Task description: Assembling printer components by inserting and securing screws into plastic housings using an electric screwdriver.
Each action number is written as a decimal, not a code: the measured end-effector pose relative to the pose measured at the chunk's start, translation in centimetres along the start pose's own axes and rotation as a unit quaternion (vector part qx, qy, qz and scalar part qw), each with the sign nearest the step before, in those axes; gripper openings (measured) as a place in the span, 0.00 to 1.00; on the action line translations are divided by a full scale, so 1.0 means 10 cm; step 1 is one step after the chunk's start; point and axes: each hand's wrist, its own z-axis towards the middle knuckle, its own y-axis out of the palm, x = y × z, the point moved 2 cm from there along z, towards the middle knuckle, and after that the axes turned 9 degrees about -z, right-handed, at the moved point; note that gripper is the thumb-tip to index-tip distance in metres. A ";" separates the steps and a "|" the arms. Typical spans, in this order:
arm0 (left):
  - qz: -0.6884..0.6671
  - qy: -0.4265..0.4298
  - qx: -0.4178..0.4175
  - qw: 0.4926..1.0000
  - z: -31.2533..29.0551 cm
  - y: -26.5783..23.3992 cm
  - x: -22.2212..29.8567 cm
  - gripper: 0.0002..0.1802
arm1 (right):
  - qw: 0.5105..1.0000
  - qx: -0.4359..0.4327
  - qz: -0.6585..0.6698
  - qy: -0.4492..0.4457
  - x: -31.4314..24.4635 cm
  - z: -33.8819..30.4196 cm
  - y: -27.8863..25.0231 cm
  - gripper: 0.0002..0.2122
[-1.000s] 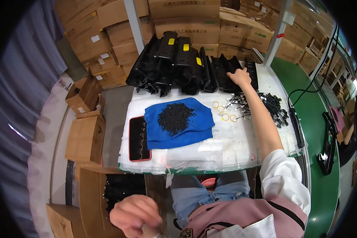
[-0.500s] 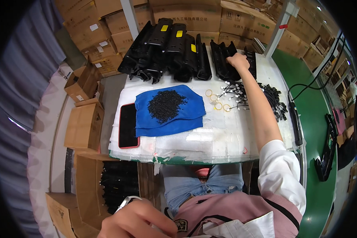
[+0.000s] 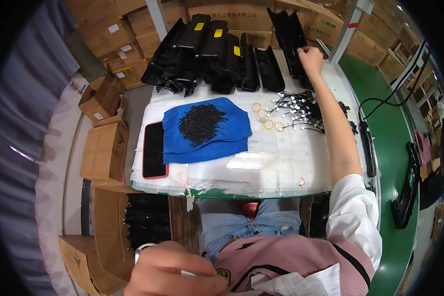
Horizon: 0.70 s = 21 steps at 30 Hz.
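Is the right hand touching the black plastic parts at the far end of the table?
Touching. In the head view the right hand lies on the black plastic parts, fingers overlapping them with no gap showing.

blue cloth (image 3: 207, 130) under black pellets (image 3: 201, 122) — phone (image 3: 155, 156) beside, cardboard boxes (image 3: 103, 150) left.

Upper right of the frame, the right hand (image 3: 310, 56) touches a black plastic part (image 3: 292, 37); the left hand (image 3: 170, 269) sits low at bottom centre, and a blue cloth (image 3: 207, 129) holds 1 pile of black screws (image 3: 201, 122).
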 end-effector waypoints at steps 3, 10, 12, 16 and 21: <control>0.167 -0.110 -0.106 0.974 -0.04 0.14 -0.13 0.04 | 0.978 -0.016 0.130 -0.164 -0.01 0.05 -0.47 0.11; 0.389 -0.108 -0.039 0.914 -0.45 0.88 -1.48 0.18 | 0.803 -0.398 0.189 -0.401 0.20 -1.10 -1.48 0.09; 0.422 -0.076 -0.139 0.893 -0.53 1.13 -1.69 0.16 | 0.768 -0.456 0.208 -0.398 0.28 -1.41 -1.60 0.08; 0.343 -0.089 -0.236 0.905 -0.82 1.38 -1.80 0.14 | 0.757 -0.515 0.233 -0.329 0.55 -1.68 -1.48 0.10; 0.327 -0.187 -0.206 0.903 -0.90 1.33 -1.60 0.17 | 0.769 -0.474 0.228 -0.364 0.58 -1.65 -1.28 0.13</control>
